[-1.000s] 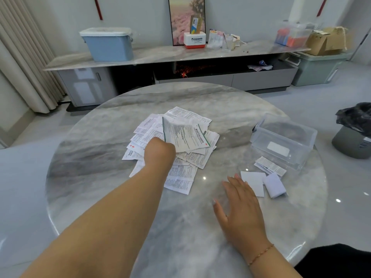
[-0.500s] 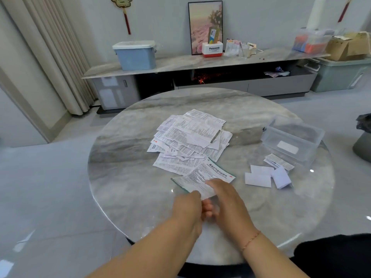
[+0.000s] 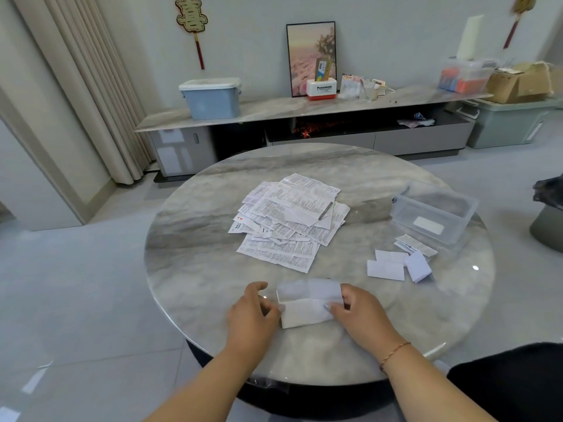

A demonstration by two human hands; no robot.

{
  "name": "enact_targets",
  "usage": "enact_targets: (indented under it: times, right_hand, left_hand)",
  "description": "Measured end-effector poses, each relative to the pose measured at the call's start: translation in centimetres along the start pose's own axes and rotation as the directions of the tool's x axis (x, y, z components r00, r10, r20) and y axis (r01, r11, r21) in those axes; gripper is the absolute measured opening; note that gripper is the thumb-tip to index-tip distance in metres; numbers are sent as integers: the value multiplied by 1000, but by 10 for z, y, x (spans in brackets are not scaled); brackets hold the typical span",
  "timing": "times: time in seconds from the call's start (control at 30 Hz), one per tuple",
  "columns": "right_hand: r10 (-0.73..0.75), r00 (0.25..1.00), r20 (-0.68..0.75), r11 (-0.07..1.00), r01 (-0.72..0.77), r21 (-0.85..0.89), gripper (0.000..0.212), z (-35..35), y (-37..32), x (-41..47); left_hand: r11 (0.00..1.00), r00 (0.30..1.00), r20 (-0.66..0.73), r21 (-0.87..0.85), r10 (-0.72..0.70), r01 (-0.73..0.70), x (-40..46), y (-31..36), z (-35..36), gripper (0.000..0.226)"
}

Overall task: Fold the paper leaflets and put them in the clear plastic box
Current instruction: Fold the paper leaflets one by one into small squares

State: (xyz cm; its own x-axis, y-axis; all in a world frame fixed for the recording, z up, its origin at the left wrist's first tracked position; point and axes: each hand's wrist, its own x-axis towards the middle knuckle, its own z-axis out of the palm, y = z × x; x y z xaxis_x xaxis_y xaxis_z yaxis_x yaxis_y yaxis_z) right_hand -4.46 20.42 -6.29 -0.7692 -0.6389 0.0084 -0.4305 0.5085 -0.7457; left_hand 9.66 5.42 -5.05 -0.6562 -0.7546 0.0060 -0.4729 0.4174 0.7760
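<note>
A white leaflet [image 3: 307, 303] lies blank side up near the front edge of the round marble table [image 3: 195, 269], with a crease across its middle. My left hand [image 3: 253, 318] pinches its left edge and my right hand [image 3: 359, 315] pinches its right edge. A heap of unfolded printed leaflets [image 3: 289, 220] covers the table's middle. The clear plastic box [image 3: 432, 217] stands open at the right with a white label on its front. Several folded leaflets [image 3: 399, 260] lie on the table just in front of the box.
Behind the table runs a long low cabinet [image 3: 304, 111] with a blue bin [image 3: 210, 99], a framed picture and small items. A dark bin [image 3: 548, 214] stands on the floor at the right. Curtains hang at the left.
My left hand took a leaflet off the heap and brought it to the front edge. Both hands now hold it there, blank side up and partly folded. The view has tilted up.
</note>
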Motion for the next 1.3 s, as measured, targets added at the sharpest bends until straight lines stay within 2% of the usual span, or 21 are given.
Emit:
enact_targets:
  times: [0.07, 0.13, 0.17, 0.23, 0.3, 0.33, 0.4, 0.5, 0.53, 0.57, 0.63, 0.67, 0.7, 0.77, 0.8, 0.87, 0.9, 1.0, 1.13, 1.23, 1.3]
  right_hand:
    - [40, 998, -42, 999, -40, 3, 22, 2, -4, -2]
    - [82, 993, -88, 997, -81, 16, 41, 4, -9, -5]
    - [99, 989, -107, 994, -104, -37, 50, 5, -12, -6]
    - [142, 982, -124, 965, -165, -204, 61, 5, -20, -9]
    - [196, 973, -123, 938, -223, -264, 66, 3, -27, -11]
    - [224, 968, -117, 936, -247, -251, 68, 3, -29, -10]
    - [294, 953, -79, 944, -302, -129, 69, 6, -33, -10]
    - [431, 901, 46, 866, -428, 258, 63, 17, -35, -12]
    - [441, 895, 65, 842, -438, 316, 64, 16, -36, -12]
    - [421, 905, 58, 856, -417, 304, 70, 12, -35, -10]
    - [275, 958, 76, 949, -283, 140, 88, -9, -33, -7]
    - [157, 976, 150, 986, -162, 23, 96, -20, -30, -6]
    - [48, 964, 263, 997, -30, -72, 98, -30, -29, -6]
    - [-61, 905, 422, 987, 119, -112, 80, -36, -19, -3]
    - [-83, 905, 417, 988, 128, -82, 61, -33, -14, -2]
    - [-110, 955, 274, 993, 119, -16, 24, -19, -5, 0]
    - [-96, 976, 193, 995, 99, -5, 15, -13, -5, 0]
    - [8, 999, 37, 999, -10, 48, 24, -2, -8, 1]
    - [46, 996, -72, 995, -52, -86, 44, 8, -14, 4]
    - [96, 992, -84, 980, -109, -169, 42, 12, -19, 5]
    - [161, 984, -82, 969, -173, -176, 39, 10, -23, 4]
  left_hand:
    - [999, 999, -32, 43, -18, 19, 1, 1, 4, 41]
    - [997, 996, -88, 80, -2, 9, 0, 1, 7, 38]
    - [990, 988, -142, 134, 65, -46, -2, 1, 8, 38]
    - [927, 934, -173, 270, 314, -261, -6, 0, 12, 39]
    - [805, 842, -54, 332, 538, -493, -12, 2, 20, 41]
    - [749, 804, 29, 345, 594, -566, -16, 3, 25, 42]
    - [712, 790, 141, 362, 597, -602, -21, 6, 32, 42]
    - [734, 822, 163, 380, 545, -562, -19, 5, 36, 30]
    - [752, 838, 157, 377, 523, -540, -17, 5, 34, 23]
    - [776, 853, 142, 360, 502, -517, -14, 5, 32, 17]
    - [831, 877, 148, 282, 456, -480, -11, 1, 29, 10]
    - [848, 884, 169, 252, 436, -467, -9, -2, 28, 12]
    - [854, 885, 185, 237, 428, -463, -9, -6, 26, 17]
    - [874, 891, 194, 194, 410, -445, -6, -12, 23, 24]
    - [888, 896, 202, 168, 395, -429, -4, -14, 21, 24]
    - [911, 912, 200, 138, 360, -389, -1, -15, 20, 21]
    - [919, 922, 184, 137, 342, -369, -1, -13, 20, 20]
    - [940, 947, 85, 121, 309, -318, -3, -6, 22, 9]
    - [952, 957, 14, 100, 290, -289, -2, -3, 27, 41]
    - [867, 890, -9, 233, 456, -441, 0, -5, 32, 24]
    - [801, 845, 49, 295, 532, -521, -5, -4, 35, 16]
